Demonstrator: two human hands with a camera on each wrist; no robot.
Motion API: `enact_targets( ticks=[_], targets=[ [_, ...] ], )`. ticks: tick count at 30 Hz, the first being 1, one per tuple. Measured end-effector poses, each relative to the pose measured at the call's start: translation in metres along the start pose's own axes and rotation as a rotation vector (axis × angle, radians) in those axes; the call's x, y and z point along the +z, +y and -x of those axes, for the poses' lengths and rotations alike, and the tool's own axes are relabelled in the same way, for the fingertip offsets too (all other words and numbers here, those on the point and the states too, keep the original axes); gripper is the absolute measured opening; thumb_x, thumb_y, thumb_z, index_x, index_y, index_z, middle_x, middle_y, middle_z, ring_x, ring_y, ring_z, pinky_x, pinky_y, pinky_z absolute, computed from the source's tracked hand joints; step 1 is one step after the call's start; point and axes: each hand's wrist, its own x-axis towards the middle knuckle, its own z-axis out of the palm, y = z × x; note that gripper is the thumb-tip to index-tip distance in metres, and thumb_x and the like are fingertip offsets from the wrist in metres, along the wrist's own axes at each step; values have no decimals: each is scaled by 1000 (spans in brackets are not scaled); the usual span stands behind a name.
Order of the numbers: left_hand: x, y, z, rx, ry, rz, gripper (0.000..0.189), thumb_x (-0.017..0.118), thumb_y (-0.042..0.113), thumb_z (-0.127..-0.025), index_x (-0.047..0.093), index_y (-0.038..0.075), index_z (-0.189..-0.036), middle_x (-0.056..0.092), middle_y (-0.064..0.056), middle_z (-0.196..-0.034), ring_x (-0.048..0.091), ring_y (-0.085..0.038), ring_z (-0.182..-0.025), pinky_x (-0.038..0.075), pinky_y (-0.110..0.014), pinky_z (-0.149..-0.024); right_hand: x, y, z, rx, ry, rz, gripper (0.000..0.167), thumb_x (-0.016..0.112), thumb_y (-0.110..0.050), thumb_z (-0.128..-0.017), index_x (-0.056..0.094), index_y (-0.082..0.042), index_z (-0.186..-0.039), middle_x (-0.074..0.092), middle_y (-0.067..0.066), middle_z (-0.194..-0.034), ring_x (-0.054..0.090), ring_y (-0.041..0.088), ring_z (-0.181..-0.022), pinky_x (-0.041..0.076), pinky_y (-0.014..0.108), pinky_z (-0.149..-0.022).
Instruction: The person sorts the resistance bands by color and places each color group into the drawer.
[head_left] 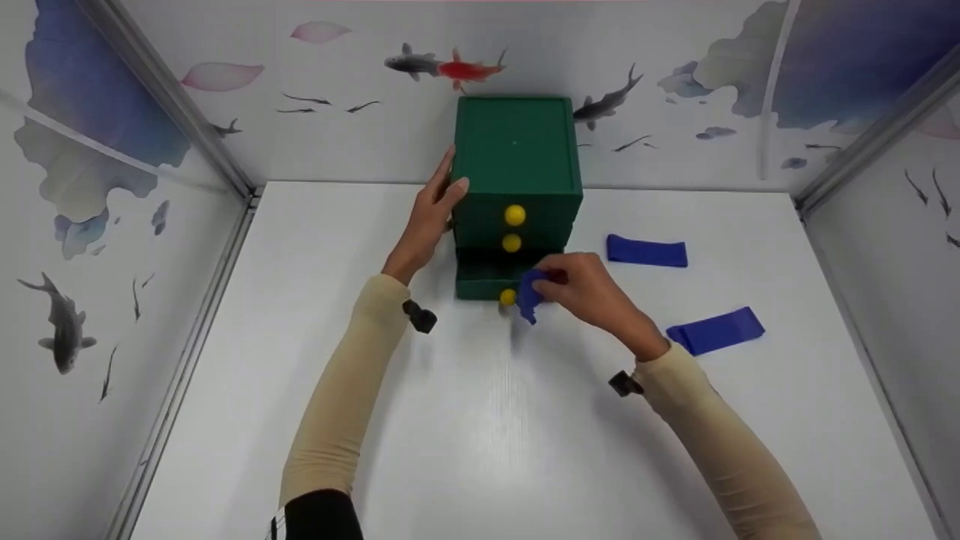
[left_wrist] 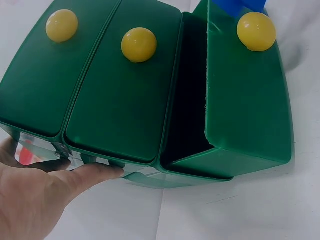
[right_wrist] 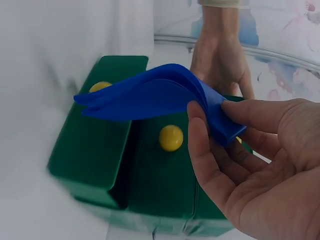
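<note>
strip [right_wrist: 145, 97], pinched near one folded end, extends beyond right hand [right_wrist: 270, 170].

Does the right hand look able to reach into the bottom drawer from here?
Probably yes: the bottom drawer is pulled partly out, open on top, and the right hand, pinching a blue strip, is close by its front.

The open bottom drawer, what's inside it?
Only dark green shows inside the bottom drawer. Its back is hidden beneath the middle drawer, and the right hand, holding a blue strip, covers one corner.
</note>
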Motion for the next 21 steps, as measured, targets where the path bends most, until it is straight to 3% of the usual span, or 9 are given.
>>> enact_targets(
  ticks=[7,11,18,21],
  targets=[
    [-2,1,1,-4,1,0,72,56,61,-111,20,57,-173,14,9,-188,25,-32,-172,30,-77,-128,14,-23,-27,3,-35,-79,18,73,-14,-108,82,-7,-122,80,9,-110,71,24,-93,66,36,-89],
    [-2,2,1,-12,9,5,73,57,62,-110,20,57,-173,16,7,-188,26,-34,-171,31,-77,-128,22,-27,-40,9,-6,-126,20,73,-17,-108,82,-8,-123,80,9,-113,74,24,-97,67,40,-93],
    [-1,0,1,2,-4,-1,73,55,62,-111,18,57,-173,15,7,-188,26,-34,-172,31,-77,-128,38,5,-50,39,150,-346,15,74,-13,-107,80,-4,-117,79,13,-115,78,27,-100,68,32,-92],
    [-1,1,2,4,-8,11,72,56,61,-111,19,57,-173,15,6,-188,27,-32,-171,31,-76,-129,46,26,-49,63,222,-340,13,74,-9,-106,79,-1,-114,78,16,-112,76,28,-96,67,29,-87]
  ],
)
